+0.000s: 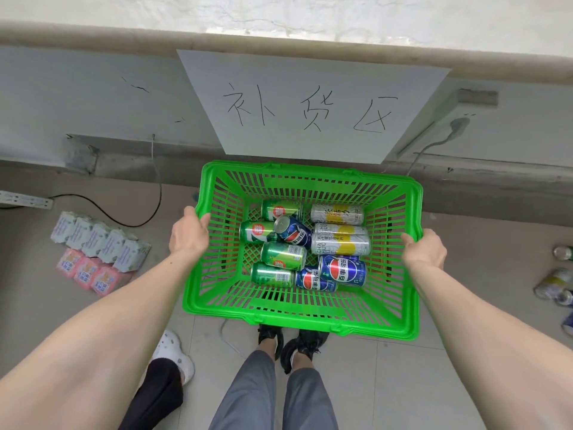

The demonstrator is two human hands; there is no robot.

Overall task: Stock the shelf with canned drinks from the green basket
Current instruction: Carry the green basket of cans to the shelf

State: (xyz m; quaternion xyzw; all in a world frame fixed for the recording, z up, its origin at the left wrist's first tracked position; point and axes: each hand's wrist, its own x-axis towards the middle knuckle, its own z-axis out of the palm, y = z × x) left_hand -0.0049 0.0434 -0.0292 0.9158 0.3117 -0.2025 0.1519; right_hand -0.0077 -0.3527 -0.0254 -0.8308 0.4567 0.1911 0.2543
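Observation:
I hold a green plastic basket (pixel 310 318) in front of me above the floor, over my own feet. My left hand (pixel 189 235) grips its left rim and my right hand (pixel 424 248) grips its right rim. Several cans lie on their sides in the basket: green cans (pixel 282 255) on the left, blue cola cans (pixel 342 270) in the middle and front, and silver-and-yellow cans (pixel 341 243) at the back right. No shelf is in view.
A grey wall with a handwritten paper sign (pixel 310 103) stands straight ahead. Packs of tissues (pixel 99 243) lie on the floor at the left. Loose cans (pixel 555 285) lie at the right edge. Another person's white shoe (pixel 173 350) is beside my left leg.

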